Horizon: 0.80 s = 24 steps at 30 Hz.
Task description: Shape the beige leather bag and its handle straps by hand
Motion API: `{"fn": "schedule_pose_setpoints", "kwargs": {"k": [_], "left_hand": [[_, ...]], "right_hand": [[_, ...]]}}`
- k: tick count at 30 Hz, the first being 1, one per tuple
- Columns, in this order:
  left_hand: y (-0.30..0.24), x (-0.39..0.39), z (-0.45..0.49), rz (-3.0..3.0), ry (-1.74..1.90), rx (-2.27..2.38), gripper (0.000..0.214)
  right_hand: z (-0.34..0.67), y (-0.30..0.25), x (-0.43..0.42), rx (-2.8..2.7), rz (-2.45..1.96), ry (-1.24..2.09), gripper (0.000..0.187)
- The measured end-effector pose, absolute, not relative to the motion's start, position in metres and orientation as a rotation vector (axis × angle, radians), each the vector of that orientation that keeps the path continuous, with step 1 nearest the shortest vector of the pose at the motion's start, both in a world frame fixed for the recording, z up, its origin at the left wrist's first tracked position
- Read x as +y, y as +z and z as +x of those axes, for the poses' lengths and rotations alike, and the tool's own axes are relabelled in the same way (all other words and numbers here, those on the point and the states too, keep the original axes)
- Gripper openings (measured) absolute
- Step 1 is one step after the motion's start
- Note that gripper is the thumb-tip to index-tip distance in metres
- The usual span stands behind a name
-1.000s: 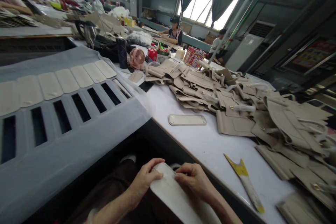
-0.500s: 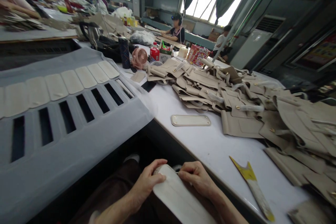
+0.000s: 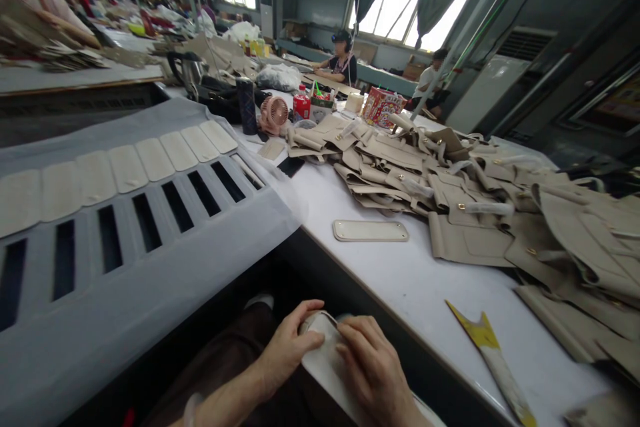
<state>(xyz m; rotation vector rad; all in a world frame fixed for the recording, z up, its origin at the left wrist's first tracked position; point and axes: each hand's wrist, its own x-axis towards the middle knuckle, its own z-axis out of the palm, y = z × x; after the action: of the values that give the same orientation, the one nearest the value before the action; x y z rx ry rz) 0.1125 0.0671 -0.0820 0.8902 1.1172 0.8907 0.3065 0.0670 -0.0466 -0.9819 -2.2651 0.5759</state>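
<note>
Above my lap I hold a pale, round-cornered leather panel [image 3: 325, 361]. My left hand [image 3: 287, 350] grips its far left corner, thumb on top and fingers around the edge. My right hand [image 3: 373, 367] is closed over the right edge, fingers bent and pressed at the far end. That hand covers much of the panel, and what lies under its fingertips is hidden. On the white table ahead is a finished-looking cream strip [image 3: 371, 231] with small studs at its corners. A forked yellow-and-white tool [image 3: 487, 353] rests on the table to the right of my right hand.
A heap of beige leather bag pieces [image 3: 475, 233] covers the table's right side. Leather panels [image 3: 127, 167] lie in a row on a slotted, grey-covered board [image 3: 210, 247] at left. A pink fan [image 3: 274, 115] and red bottle [image 3: 301, 104] stand behind. Other people sit farther off.
My right hand has moved from a pinch beside the panel's right edge to lying over it, covering more of its surface. My left hand keeps its hold. The view has shifted slightly.
</note>
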Motion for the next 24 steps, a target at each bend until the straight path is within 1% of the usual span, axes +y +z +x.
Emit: {"fn": "schedule_pose_setpoints", "kwargs": {"k": [1, 3, 5, 8, 13, 18, 24], "left_hand": [[-0.084, 0.066, 0.112, 0.890, 0.896, 1.112, 0.055], [-0.088, 0.065, 0.111, 0.909, 0.912, 1.104, 0.053], [-0.090, 0.065, 0.109, 0.925, 0.923, 1.077, 0.052], [-0.094, 0.067, 0.101, 0.929, 0.907, 0.980, 0.061], [-0.099, 0.070, 0.091, 0.922, 0.853, 0.848, 0.073], [-0.098, 0.071, 0.090, 0.877, 0.840, 0.836, 0.072], [-0.092, 0.072, 0.088, 0.899, 0.794, 0.864, 0.072]], "right_hand": [[0.302, -0.046, 0.063, -2.287, -0.889, 0.537, 0.031], [0.294, -0.046, 0.055, -2.323, -0.812, 0.502, 0.037], [0.287, -0.048, 0.050, -2.341, -0.901, 0.533, 0.038], [0.283, -0.052, 0.047, -2.308, -1.087, 0.629, 0.037], [0.281, -0.050, 0.044, -2.306, -1.159, 0.680, 0.038], [0.276, -0.045, 0.043, -2.359, -1.212, 0.651, 0.046], [0.271, -0.029, 0.048, -2.494, -1.319, 0.691, 0.033]]}}
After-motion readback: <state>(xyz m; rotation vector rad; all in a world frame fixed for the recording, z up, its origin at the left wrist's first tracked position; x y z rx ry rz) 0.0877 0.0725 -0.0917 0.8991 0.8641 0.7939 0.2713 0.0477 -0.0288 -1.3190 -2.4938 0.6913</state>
